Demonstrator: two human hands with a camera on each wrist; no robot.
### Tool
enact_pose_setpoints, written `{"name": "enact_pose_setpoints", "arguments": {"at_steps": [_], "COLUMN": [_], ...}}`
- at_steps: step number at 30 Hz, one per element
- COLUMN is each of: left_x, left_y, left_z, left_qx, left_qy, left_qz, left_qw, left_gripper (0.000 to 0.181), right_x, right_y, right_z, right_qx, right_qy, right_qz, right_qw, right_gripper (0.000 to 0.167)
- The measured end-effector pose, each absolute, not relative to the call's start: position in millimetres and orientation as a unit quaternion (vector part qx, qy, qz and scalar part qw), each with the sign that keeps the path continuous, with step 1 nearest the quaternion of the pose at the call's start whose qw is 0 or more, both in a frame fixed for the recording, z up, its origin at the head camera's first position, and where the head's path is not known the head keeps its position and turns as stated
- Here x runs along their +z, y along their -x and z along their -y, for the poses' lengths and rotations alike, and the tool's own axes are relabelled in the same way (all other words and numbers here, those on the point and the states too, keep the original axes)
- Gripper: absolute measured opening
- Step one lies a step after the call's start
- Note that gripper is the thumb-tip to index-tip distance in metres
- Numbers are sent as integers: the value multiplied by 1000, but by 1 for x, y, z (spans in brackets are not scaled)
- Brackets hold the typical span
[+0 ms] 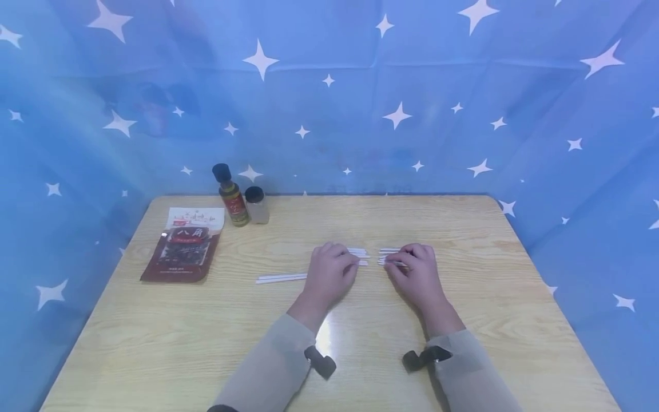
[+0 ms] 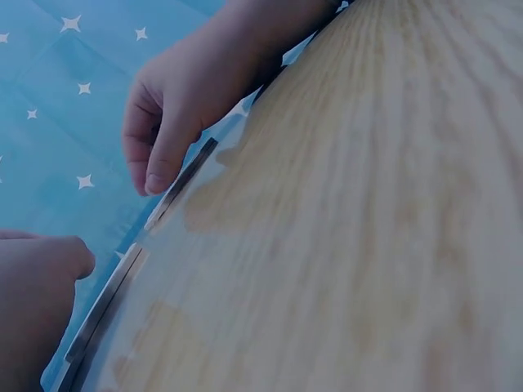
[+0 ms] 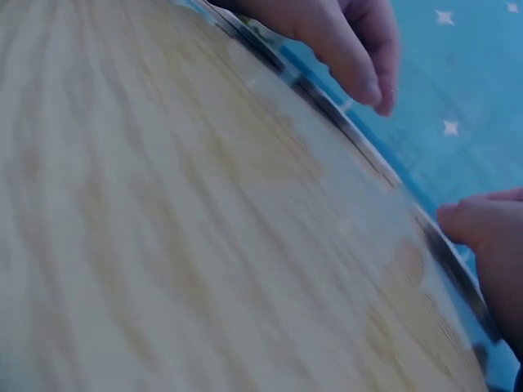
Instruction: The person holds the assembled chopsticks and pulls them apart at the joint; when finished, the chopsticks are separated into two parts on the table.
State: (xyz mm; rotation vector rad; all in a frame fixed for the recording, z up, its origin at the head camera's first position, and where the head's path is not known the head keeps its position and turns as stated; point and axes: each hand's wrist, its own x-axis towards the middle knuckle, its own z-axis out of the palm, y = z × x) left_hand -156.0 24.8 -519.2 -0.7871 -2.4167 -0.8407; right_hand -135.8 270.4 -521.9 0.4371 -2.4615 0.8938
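Note:
Several thin white sticks lie on the wooden table in two groups, end to end across a small gap: left sticks point(image 1: 362, 256) and right sticks point(image 1: 387, 250). My left hand point(image 1: 329, 272) is bent over the left group, whose right ends stick out past its thumb. Over the right group is my right hand point(image 1: 418, 274), thumb and fingers bent down at the sticks. From the side, the right hand's thumb point(image 2: 167, 159) is close by a strip edge. Whether either hand pinches a stick is hidden. More white sticks point(image 1: 280, 278) reach out leftward beside the left hand.
At the back left of the table point(image 1: 180, 343) stand a sauce bottle point(image 1: 234, 200) and a small black-lidded jar point(image 1: 257, 207). In front of them, further left, lies a brown and white spice packet point(image 1: 185, 246). A blue star-patterned curtain point(image 1: 329, 103) surrounds the table's back and sides.

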Motion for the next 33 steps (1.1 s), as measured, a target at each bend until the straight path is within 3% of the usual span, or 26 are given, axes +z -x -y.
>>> {"name": "enact_pose_setpoints", "arguments": {"at_steps": [5, 11, 24, 33], "left_x": [-513, -513, -519, -518], "left_y": [152, 150, 155, 152], "left_z": [-17, -6, 31, 76], "left_qx": [-312, -315, -303, -296], "left_qy": [279, 271, 265, 234], "left_qz": [877, 874, 867, 882], "left_qw": [235, 252, 293, 283], "left_gripper": [9, 8, 7, 8], "right_x": [-524, -525, -526, -526], "right_y": [143, 148, 159, 159], "right_z": [-252, -227, -180, -163], "right_qx": [327, 335, 329, 321], "right_qy": [-201, -217, -264, -283], "right_qz": [883, 881, 863, 861], "right_qw": [270, 256, 279, 275], "right_gripper": [11, 9, 7, 5]}}
